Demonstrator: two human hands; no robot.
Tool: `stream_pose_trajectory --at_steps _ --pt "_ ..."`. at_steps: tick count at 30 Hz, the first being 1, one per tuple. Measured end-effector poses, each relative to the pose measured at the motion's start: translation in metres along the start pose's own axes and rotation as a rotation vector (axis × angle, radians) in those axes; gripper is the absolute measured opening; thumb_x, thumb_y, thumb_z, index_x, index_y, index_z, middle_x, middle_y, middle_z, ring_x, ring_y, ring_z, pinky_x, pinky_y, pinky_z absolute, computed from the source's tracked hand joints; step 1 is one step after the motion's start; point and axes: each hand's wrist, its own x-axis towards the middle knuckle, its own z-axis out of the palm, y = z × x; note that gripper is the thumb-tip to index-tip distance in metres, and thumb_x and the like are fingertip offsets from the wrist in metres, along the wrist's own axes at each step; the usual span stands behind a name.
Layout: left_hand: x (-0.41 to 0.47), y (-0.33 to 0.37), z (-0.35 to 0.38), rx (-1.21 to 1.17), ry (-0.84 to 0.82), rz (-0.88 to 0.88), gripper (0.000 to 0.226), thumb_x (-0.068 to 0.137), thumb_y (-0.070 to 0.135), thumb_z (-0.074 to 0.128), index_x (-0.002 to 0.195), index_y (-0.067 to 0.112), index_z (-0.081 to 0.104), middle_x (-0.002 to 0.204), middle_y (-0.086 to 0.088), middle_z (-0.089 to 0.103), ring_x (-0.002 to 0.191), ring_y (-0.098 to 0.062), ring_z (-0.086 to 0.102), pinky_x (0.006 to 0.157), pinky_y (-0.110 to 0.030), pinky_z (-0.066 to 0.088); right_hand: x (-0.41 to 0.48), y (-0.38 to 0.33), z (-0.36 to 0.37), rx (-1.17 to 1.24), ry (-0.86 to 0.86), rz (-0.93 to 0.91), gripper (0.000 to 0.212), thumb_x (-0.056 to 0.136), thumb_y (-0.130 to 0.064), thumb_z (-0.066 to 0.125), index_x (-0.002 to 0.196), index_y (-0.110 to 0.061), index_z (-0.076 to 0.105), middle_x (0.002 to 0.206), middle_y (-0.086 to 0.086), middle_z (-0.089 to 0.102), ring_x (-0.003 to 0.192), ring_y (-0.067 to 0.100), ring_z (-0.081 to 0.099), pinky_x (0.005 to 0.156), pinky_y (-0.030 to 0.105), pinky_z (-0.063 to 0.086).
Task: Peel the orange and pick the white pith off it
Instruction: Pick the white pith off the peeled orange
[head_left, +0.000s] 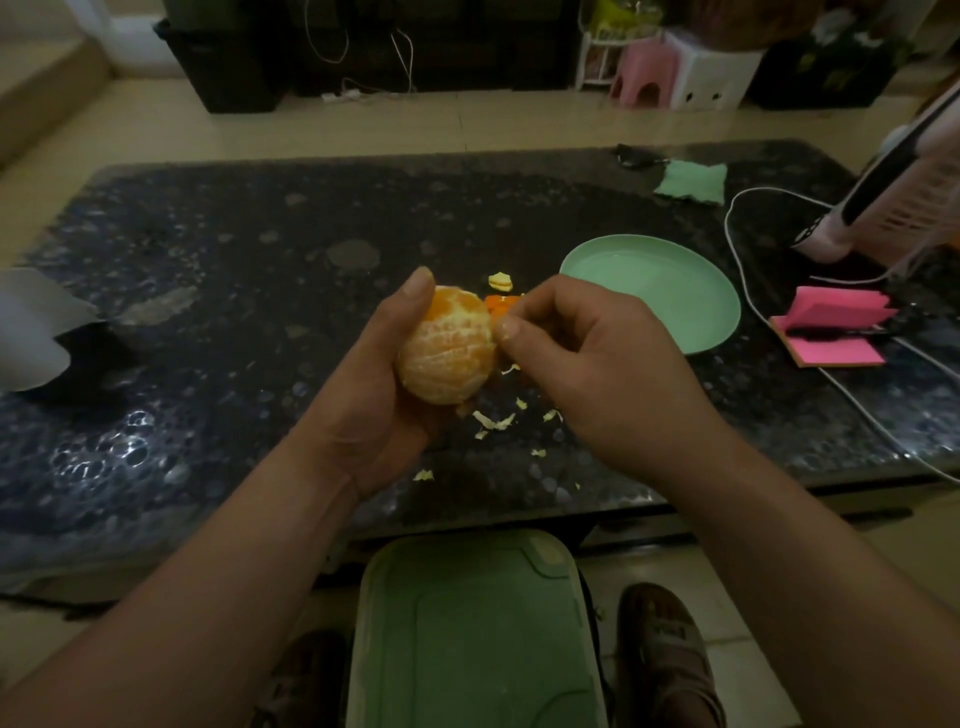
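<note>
I see the fingers (506, 328) of the right hand (587, 364) curled tight, pinching the right edge of the orange (447, 345). The left hand (374, 400) grips it from the left and beneath, thumb hooked over the top, over the dark bench (208, 270). The orange looks fully peeled and webbed with pale pith, with pith scraps (493, 421) on the bench below it. I cannot tell whether a strand sits in the pinch, and the peel pieces (503, 301) behind are partly hidden.

Head-worn view (wide-angle), looking forward and down, close above the table (234, 234)
</note>
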Motion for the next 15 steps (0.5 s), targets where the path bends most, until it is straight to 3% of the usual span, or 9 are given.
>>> stream_pose_trajectory --at_steps 7,15 --pt "-0.0008 0.0003 0.0037 0.037 0.040 0.002 0.057 0.079 0.056 0.075 0.120 0.017 0.071 0.105 -0.006 0.077 0.087 -0.020 0.074 0.059 -0.027 0.056 -0.0008 -0.0012 -0.0007 -0.019 -0.020 -0.009 0.011 0.099 -0.031 0.073 0.090 -0.025 0.071 0.071 -0.013 0.069 0.065 0.000 0.063 0.058 0.010 0.045" --pt "-0.0016 -0.0045 0.0089 0.087 0.073 0.017 0.049 0.086 0.053 0.072 0.117 0.015 0.070 0.103 -0.007 0.075 0.084 -0.021 0.072 0.057 -0.028 0.055 0.0001 0.0056 0.0043 -0.088 0.043 -0.017 0.013 0.097 -0.019 0.071 0.084 -0.018 0.071 0.069 -0.008 0.068 0.063 0.006 0.062 0.056 0.013 0.043"
